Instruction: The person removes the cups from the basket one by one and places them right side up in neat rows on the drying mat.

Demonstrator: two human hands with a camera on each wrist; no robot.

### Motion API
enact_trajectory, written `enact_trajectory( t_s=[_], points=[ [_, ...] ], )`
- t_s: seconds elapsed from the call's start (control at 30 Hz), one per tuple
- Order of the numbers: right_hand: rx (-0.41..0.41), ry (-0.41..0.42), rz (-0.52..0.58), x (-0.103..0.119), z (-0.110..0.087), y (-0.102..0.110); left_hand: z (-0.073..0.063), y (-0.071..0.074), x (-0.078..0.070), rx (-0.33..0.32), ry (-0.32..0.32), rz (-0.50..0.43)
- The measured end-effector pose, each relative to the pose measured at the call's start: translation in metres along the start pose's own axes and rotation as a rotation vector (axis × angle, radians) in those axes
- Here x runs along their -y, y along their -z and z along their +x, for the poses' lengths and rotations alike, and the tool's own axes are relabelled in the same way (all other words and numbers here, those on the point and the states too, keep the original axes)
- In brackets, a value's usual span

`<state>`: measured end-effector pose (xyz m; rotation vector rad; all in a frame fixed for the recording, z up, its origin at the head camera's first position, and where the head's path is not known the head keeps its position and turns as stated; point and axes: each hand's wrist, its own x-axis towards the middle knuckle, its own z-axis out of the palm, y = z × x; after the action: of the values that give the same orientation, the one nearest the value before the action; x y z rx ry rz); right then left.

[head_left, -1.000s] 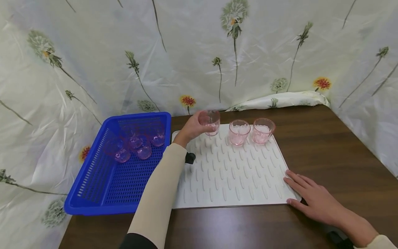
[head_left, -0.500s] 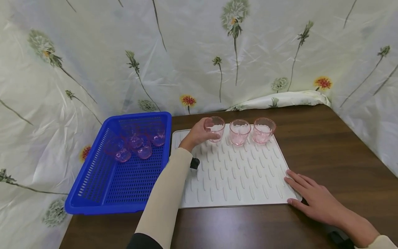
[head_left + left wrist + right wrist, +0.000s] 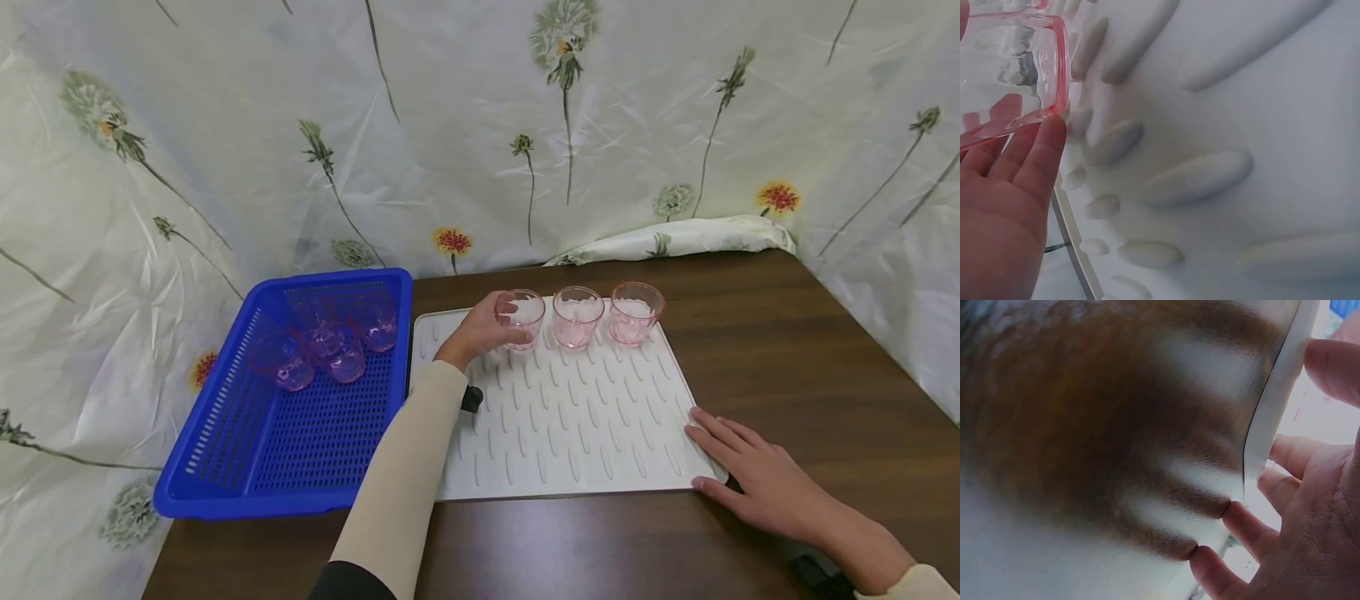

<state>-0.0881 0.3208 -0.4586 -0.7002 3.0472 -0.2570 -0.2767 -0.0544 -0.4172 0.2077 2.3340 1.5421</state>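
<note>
My left hand (image 3: 483,327) holds a pink-tinted glass (image 3: 527,313), fingers and thumb around its sides. The glass is upright at the back of a white ridged draining mat (image 3: 555,417). In the left wrist view the base of this glass (image 3: 1010,75) shows close over the ridges, with fingertips along its side. Two similar glasses stand to its right, a middle glass (image 3: 577,319) and a right-hand glass (image 3: 634,315). My right hand (image 3: 765,479) rests at the mat's front right corner, fingers straight, fingertips on its edge (image 3: 1266,419).
A blue plastic basket (image 3: 300,508) stands left of the mat, with several pink glasses (image 3: 330,350) inside. The brown wooden table (image 3: 810,358) carries everything. A flower-printed curtain (image 3: 465,125) hangs behind, its rolled hem (image 3: 690,240) lying on the back edge.
My left hand has brought the glass right and down onto the mat's back row, beside the middle glass. The right hand has stayed put.
</note>
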Motion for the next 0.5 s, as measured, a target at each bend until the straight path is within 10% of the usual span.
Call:
enact_trajectory(
  t_s=[0.5],
  points=[
    [0.033, -0.015, 0.009, -0.0015, 0.0014, 0.0007, 0.0003, -0.0024, 0.0037, 0.005, 0.039, 0.031]
  ],
)
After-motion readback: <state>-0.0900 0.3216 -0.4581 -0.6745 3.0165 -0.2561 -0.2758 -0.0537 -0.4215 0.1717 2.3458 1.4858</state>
